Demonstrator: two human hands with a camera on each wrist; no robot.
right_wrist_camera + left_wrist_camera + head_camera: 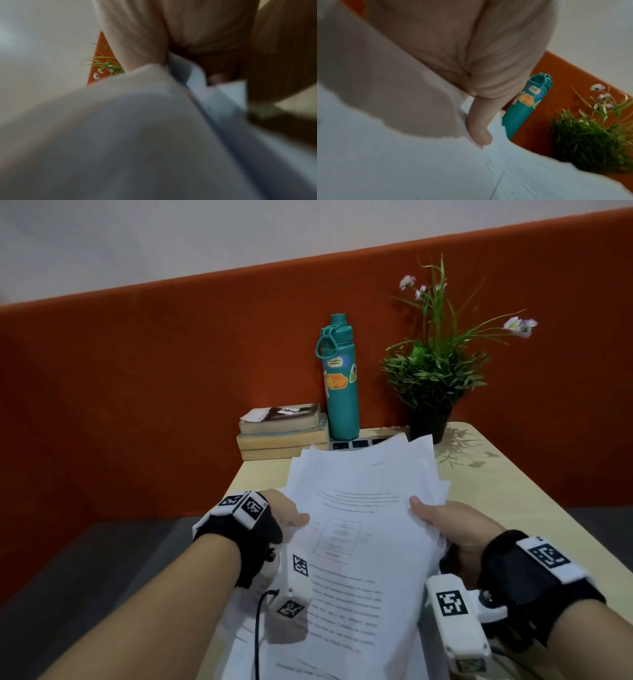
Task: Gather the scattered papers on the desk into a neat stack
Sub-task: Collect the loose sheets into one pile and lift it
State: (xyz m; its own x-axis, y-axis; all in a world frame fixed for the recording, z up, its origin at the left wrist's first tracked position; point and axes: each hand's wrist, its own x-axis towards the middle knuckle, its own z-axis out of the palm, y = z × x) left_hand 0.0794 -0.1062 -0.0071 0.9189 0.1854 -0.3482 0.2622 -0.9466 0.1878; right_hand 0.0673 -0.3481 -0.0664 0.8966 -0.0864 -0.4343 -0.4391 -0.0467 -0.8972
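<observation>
Papers [356,529] gathered, lifted clear of tabletop [513,494], far edges uneven. Left hand [291,517] grip pinches left edge, right hand [445,523] grip pinches right edge: opposed hold likely for squaring sheets. Bottle [340,385], plant [435,371] behind.

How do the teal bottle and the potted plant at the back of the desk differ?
The teal bottle is a smooth, slim cylinder with stickers; the potted plant is bushy, with grassy leaves spreading wide. The bottle stands beside the books, the plant further right. The plant's stems reach higher than the bottle's cap. Both stand upright.
</observation>
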